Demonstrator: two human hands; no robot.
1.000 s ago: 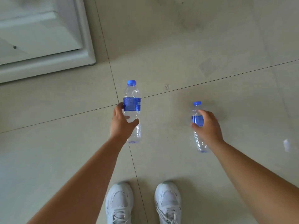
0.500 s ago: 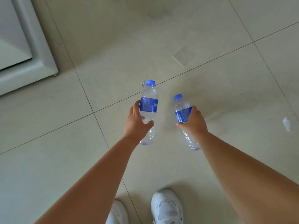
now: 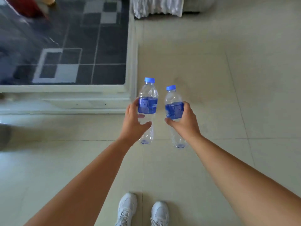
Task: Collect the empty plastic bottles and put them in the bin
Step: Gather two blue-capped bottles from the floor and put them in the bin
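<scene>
I hold two empty clear plastic bottles with blue caps and blue labels, upright and side by side above the tiled floor. My left hand (image 3: 134, 122) grips the left bottle (image 3: 148, 95) around its middle. My right hand (image 3: 184, 122) grips the right bottle (image 3: 172, 99), which is slightly lower. The two bottles are close but apart. No bin is in view.
A low white-framed table (image 3: 128, 66) with a dark checkered glass top stands to the left, its corner just beyond the left bottle. A fringed white cloth (image 3: 156, 5) on furniture hangs at the top. My white shoes (image 3: 127, 209) stand on beige tiles below.
The view has swung round: the table now fills the upper left. The two bottles have come closer together and stand more upright. Both hands keep their grip.
</scene>
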